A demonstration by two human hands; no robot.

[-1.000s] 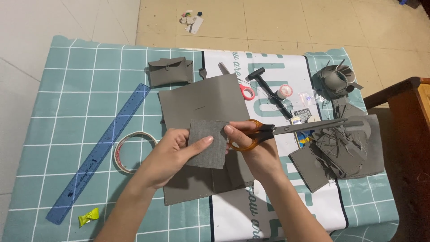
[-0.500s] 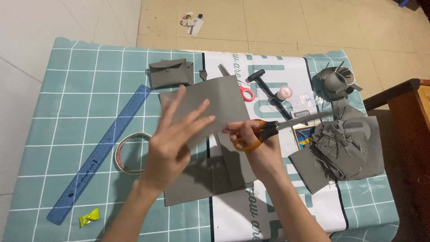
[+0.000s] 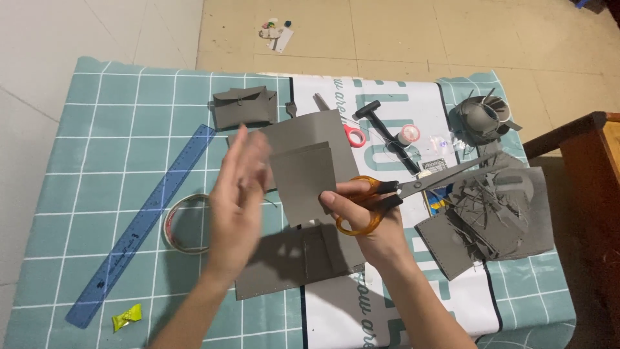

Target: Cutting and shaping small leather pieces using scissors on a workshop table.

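while the right hand [image 3: 361, 213] grips orange scissors [image 3: 413, 190] and pinches the upright grey piece [image 3: 302, 181] mid-frame, the left hand [image 3: 236, 200] hovers spread-fingered just left.

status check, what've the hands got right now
Right hand grips orange-handled scissors and pinches a small grey piece. Left hand open, blurred, beside the piece. Grey sheet underneath; nothing blocking.
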